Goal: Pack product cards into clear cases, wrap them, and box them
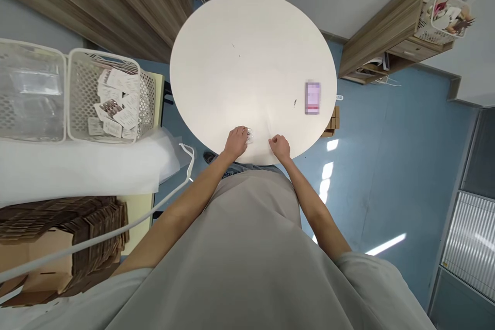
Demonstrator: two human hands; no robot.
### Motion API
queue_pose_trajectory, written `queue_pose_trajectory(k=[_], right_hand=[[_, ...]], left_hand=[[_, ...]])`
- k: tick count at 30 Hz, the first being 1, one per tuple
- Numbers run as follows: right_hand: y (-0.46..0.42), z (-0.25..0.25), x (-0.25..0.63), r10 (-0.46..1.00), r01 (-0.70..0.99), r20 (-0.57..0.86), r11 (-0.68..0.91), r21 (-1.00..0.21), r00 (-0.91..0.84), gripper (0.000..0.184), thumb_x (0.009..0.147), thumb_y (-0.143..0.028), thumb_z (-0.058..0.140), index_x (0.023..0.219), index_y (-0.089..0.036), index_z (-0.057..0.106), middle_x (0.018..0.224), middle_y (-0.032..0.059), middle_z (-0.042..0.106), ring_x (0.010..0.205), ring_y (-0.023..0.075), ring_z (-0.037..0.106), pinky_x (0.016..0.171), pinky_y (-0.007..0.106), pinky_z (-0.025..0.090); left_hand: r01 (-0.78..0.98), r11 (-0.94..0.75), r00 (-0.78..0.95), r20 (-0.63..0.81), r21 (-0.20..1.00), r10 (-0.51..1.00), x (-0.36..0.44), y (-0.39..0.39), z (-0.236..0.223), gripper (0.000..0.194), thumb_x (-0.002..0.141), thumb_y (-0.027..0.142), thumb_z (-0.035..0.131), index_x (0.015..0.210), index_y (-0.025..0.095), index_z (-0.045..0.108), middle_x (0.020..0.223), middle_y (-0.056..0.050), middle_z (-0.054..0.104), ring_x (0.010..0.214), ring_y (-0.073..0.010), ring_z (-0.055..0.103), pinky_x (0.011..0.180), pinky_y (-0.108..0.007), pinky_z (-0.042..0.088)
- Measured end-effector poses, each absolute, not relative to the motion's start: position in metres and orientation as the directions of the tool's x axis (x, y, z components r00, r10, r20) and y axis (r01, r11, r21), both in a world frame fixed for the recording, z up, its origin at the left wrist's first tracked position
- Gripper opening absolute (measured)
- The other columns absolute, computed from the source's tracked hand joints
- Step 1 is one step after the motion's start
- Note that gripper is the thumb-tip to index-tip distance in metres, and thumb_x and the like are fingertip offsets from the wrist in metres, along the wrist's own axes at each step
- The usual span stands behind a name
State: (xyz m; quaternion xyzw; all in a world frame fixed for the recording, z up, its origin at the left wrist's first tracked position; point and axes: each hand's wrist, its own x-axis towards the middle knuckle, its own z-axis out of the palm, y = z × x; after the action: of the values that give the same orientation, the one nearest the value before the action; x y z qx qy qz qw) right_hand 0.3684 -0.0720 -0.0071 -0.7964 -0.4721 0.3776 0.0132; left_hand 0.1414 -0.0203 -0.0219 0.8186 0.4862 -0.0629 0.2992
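Both my hands rest on the near edge of a round white table. My left hand is closed on a small white packet that sticks out past its fingers to the right. My right hand lies a short way to the right of it, fingers curled in a pinch; a thin clear film seems to lie under its fingertips, too faint to name. The two hands are apart, with a gap of bare tabletop between them.
A pink and white card and a small dark speck lie on the table's right side. On my left stand a white basket of small packets, a clear bin, white foam sheet and stacked flat cardboard. Wooden shelving stands at the far right.
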Motion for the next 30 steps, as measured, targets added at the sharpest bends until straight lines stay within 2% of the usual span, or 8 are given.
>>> queue_pose_trajectory(k=[2,4,8,10,14,21,25,30], right_hand=[[-0.074,-0.006,0.369,0.766,0.726,-0.580,-0.563,-0.396,0.277,0.016,0.105,-0.036,0.062,0.095,-0.024,0.062,0.117,0.0074,0.076,0.099,0.0224,0.072,0.083,0.031,0.052],[-0.074,-0.005,0.371,0.742,0.670,-0.605,-0.608,-0.426,0.289,0.015,0.104,-0.038,0.064,0.098,-0.024,0.061,0.115,0.0057,0.076,0.086,0.0196,0.073,0.082,0.031,0.052],[-0.071,-0.002,0.373,0.676,0.531,-0.662,-0.709,-0.465,0.323,0.025,0.101,-0.039,0.070,0.117,-0.022,0.059,0.109,0.0032,0.077,0.065,0.0144,0.072,0.078,0.029,0.053],[-0.067,0.003,0.375,0.664,0.515,-0.680,-0.719,-0.466,0.311,0.027,0.101,-0.037,0.069,0.121,-0.022,0.059,0.104,0.0021,0.078,0.066,0.0145,0.072,0.078,0.027,0.054],[-0.060,0.017,0.373,0.694,0.579,-0.678,-0.664,-0.474,0.241,0.016,0.103,-0.036,0.062,0.108,-0.022,0.067,0.111,0.0045,0.078,0.071,0.0154,0.073,0.074,0.028,0.055],[-0.044,0.032,0.338,0.814,0.740,-0.580,-0.411,-0.532,0.034,0.014,0.102,-0.033,0.063,0.100,-0.022,0.071,0.107,0.0039,0.079,0.101,0.0203,0.073,0.088,0.029,0.054],[-0.036,0.025,0.308,0.817,0.754,-0.568,-0.310,-0.579,-0.100,0.014,0.102,-0.034,0.065,0.099,-0.022,0.072,0.106,0.0039,0.079,0.101,0.0210,0.072,0.088,0.029,0.053],[-0.031,0.008,0.279,0.774,0.791,-0.603,-0.240,-0.563,-0.194,0.012,0.101,-0.032,0.067,0.095,-0.023,0.072,0.106,0.0042,0.080,0.097,0.0223,0.072,0.084,0.030,0.054]], left_hand=[[0.833,-0.347,0.519,-0.392,0.430,0.760,0.140,-0.024,-0.021,0.071,0.087,0.014,0.058,0.157,0.009,0.047,0.160,-0.026,0.048,0.150,-0.0410,0.044,0.122,-0.055,0.039],[0.831,-0.344,0.518,-0.385,0.437,0.764,0.138,-0.026,-0.021,0.071,0.087,0.013,0.057,0.157,0.008,0.047,0.160,-0.026,0.048,0.151,-0.0408,0.043,0.123,-0.055,0.038],[0.841,-0.322,0.500,-0.395,0.435,0.771,0.135,-0.029,-0.020,0.071,0.087,0.013,0.058,0.157,0.011,0.046,0.159,-0.025,0.049,0.150,-0.0405,0.043,0.123,-0.056,0.038],[0.846,-0.308,0.490,-0.403,0.436,0.773,0.134,-0.031,-0.021,0.072,0.087,0.014,0.059,0.157,0.012,0.046,0.159,-0.025,0.049,0.149,-0.0408,0.044,0.122,-0.056,0.039],[0.841,-0.287,0.479,-0.386,0.459,0.788,0.135,-0.036,-0.024,0.073,0.085,0.013,0.059,0.157,0.010,0.046,0.158,-0.026,0.049,0.148,-0.0428,0.043,0.121,-0.058,0.038],[0.801,-0.200,0.462,-0.372,0.564,0.805,0.129,-0.039,-0.030,0.074,0.088,0.019,0.064,0.159,0.012,0.045,0.164,-0.024,0.046,0.154,-0.0412,0.039,0.123,-0.056,0.038],[0.778,0.023,0.267,-0.363,0.628,0.893,0.114,-0.047,-0.030,0.061,0.101,0.031,0.056,0.159,0.014,0.047,0.162,-0.021,0.050,0.150,-0.0368,0.047,0.122,-0.050,0.042],[0.641,0.403,-0.028,-0.504,0.654,0.863,0.103,-0.061,-0.027,0.040,0.109,0.034,0.042,0.138,0.019,0.065,0.136,-0.015,0.073,0.115,-0.0271,0.073,0.102,-0.039,0.056]])
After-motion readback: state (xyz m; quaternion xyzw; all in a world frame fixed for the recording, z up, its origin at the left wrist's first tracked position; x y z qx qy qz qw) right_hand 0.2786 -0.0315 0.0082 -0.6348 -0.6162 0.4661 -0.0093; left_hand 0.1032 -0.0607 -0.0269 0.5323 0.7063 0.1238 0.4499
